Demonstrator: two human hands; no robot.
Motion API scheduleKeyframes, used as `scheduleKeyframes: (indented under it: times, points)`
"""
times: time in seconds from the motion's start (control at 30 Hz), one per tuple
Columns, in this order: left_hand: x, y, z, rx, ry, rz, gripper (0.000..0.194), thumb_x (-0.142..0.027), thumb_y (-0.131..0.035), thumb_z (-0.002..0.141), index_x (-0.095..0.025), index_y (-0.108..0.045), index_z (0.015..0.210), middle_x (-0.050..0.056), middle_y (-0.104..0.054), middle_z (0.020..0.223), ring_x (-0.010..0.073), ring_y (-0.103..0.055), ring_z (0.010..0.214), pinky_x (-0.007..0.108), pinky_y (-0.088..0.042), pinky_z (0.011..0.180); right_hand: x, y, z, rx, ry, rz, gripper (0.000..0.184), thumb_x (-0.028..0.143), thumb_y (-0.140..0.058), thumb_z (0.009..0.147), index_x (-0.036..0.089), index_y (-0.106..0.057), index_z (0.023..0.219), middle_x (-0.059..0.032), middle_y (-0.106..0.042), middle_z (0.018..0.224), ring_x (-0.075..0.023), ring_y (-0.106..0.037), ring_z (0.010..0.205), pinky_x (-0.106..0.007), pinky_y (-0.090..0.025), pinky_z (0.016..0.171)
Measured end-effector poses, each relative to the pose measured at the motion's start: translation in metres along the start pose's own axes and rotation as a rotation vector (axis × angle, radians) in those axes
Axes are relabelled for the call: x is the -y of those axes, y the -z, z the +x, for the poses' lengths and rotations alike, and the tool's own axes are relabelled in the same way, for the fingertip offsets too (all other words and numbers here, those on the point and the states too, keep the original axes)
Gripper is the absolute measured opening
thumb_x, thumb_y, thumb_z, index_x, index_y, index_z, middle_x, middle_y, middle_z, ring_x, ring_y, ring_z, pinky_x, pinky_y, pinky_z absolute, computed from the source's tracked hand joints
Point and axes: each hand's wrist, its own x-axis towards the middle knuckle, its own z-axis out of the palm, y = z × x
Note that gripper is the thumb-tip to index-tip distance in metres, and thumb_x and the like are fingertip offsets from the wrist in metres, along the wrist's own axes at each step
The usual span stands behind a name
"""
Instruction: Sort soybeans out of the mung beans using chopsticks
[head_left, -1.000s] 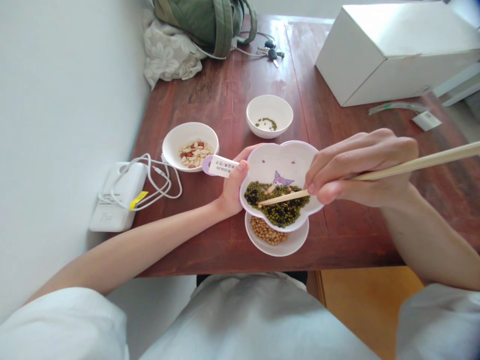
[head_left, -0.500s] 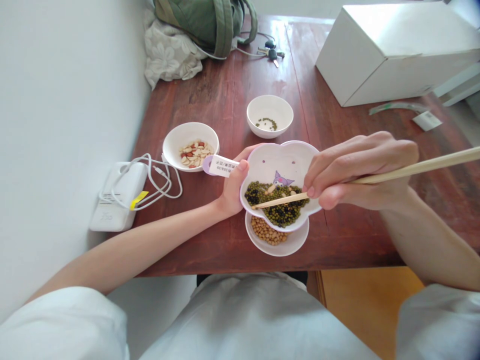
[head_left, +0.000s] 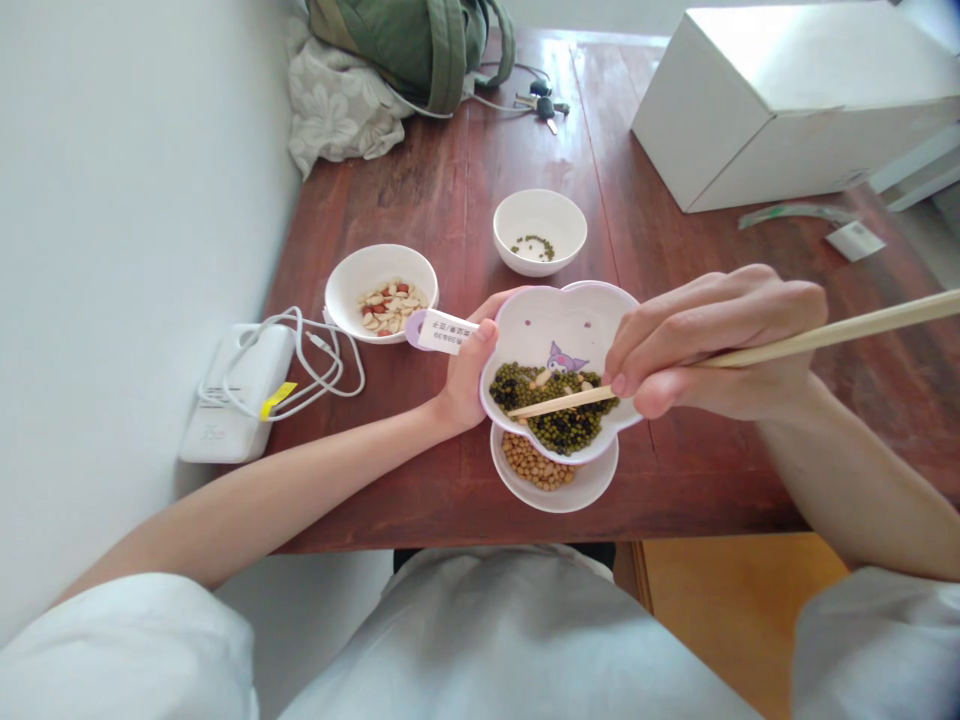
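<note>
My left hand [head_left: 471, 375] grips a white, purple-rimmed, flower-shaped bowl [head_left: 517, 325] by its left side, near the labelled handle. Green and black beans [head_left: 566, 420] lie in it with a few pale nut pieces. In my right hand [head_left: 720, 345] is a pair of chopsticks [head_left: 562, 403], their tips among the beans at the bowl's lower left. A white bowl of tan soybeans [head_left: 536, 463] sits partly hidden under the held bowl. Beyond my left hand stands a white bowl [head_left: 345, 280] with peanuts [head_left: 394, 305]. Another white bowl [head_left: 540, 210], farther back, contains some green beans [head_left: 536, 245].
On the left, by the wall, lies a white power bank [head_left: 232, 430] with a coiled cable [head_left: 360, 375]. A green bag [head_left: 390, 45], a floral cloth [head_left: 345, 100] and keys [head_left: 544, 105] are at the back. A white box [head_left: 750, 110] stands at the back right.
My right hand and the chopsticks have shifted very slightly; the tips are a touch farther right among the beans. My left hand and the bowls stay as they were.
</note>
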Motion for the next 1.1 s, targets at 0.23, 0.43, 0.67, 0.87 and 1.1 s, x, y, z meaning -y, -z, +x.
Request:
scheduleKeyframes:
  times: [0.23,0.43,0.67,0.87,1.1]
  points:
    - [-0.002,-0.001,0.000,-0.014,0.015,0.016,0.058,-0.081,-0.067,0.087,-0.034,-0.085,0.116,0.009,-0.086,0.120,0.0458,-0.073,0.139,0.056,-0.070,0.097,0.002,0.004,0.001,-0.025,-0.006,0.024,0.018,0.034,-0.094,0.091,0.023,-0.085,0.079,-0.0023,-0.081,0.071,-0.0176,-0.077,0.061,-0.027,-0.060,0.053]
    - [-0.004,-0.001,0.000,-0.005,0.032,0.040,0.064,-0.083,-0.065,0.086,-0.034,-0.084,0.123,0.010,-0.085,0.127,0.0466,-0.071,0.142,0.055,-0.070,0.100,0.005,0.011,0.001,-0.041,-0.012,0.005,0.018,0.031,-0.095,0.090,0.022,-0.085,0.078,-0.0039,-0.081,0.070,-0.0196,-0.078,0.061,-0.028,-0.060,0.053]
    - [-0.001,0.001,0.001,0.032,0.009,0.057,0.069,-0.082,-0.061,0.087,-0.034,-0.081,0.133,0.009,-0.086,0.124,0.0464,-0.070,0.142,0.056,-0.067,0.101,-0.001,0.010,0.002,0.038,-0.008,0.077,0.015,0.028,-0.092,0.093,0.020,-0.085,0.084,-0.0032,-0.082,0.075,-0.0174,-0.080,0.066,-0.025,-0.062,0.058]
    - [-0.004,0.001,-0.001,0.058,0.013,0.033,0.065,-0.077,-0.060,0.092,-0.030,-0.081,0.132,0.012,-0.086,0.120,0.0468,-0.070,0.141,0.057,-0.065,0.102,-0.002,0.007,0.004,0.028,-0.023,0.135,0.018,0.031,-0.091,0.095,0.019,-0.084,0.083,-0.0039,-0.082,0.073,-0.0174,-0.080,0.063,-0.024,-0.061,0.054]
    - [-0.010,0.004,-0.004,0.053,0.019,0.010,0.061,-0.071,-0.064,0.098,-0.024,-0.080,0.133,0.015,-0.083,0.123,0.0458,-0.073,0.132,0.057,-0.063,0.103,0.002,0.004,0.008,-0.007,-0.061,0.190,0.019,0.030,-0.090,0.096,0.017,-0.084,0.084,-0.0054,-0.082,0.072,-0.0172,-0.080,0.063,-0.023,-0.063,0.055]
